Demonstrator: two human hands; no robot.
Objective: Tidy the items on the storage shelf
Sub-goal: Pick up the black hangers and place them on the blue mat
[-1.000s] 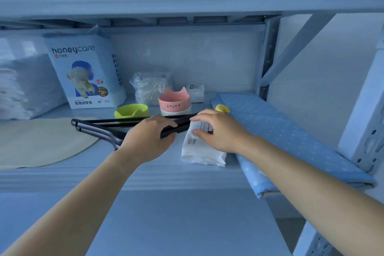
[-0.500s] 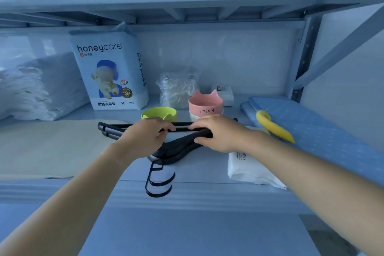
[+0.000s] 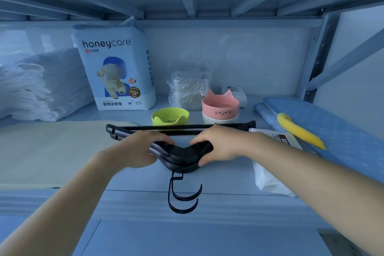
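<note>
Two hooks at least showed under the stack of black hangers (image 3: 182, 153), so the bundle held two or more. It sat near the middle of the shelf (image 3: 207, 200), close to the front edge, with the hooks reaching out over that edge. The left hand (image 3: 135, 149) gripped the left shoulder of the stack, its fingers curled over the top and pressed together. The right hand (image 3: 220, 146) gripped the right shoulder, fingers wrapped over the top and thumb tucked beneath. The hangers looked squared up on one another, so the gathering seemed nearly done, though they had not yet been given a settled place.

Toward the back edge a pack of pet pads (image 3: 116, 68) stood upright beside a clear bag (image 3: 187, 89). In front of these were a green bowl (image 3: 170, 117) and a pink bowl (image 3: 220, 108) nested on a white bowl (image 3: 220, 119); that group looked orderly enough. Two things seemed left to sort: the white packet (image 3: 268, 181) lying askew near the front edge under the right forearm, and the yellow tool (image 3: 299, 131) loose on the blue padded board (image 3: 342, 137) at the right end.
</note>
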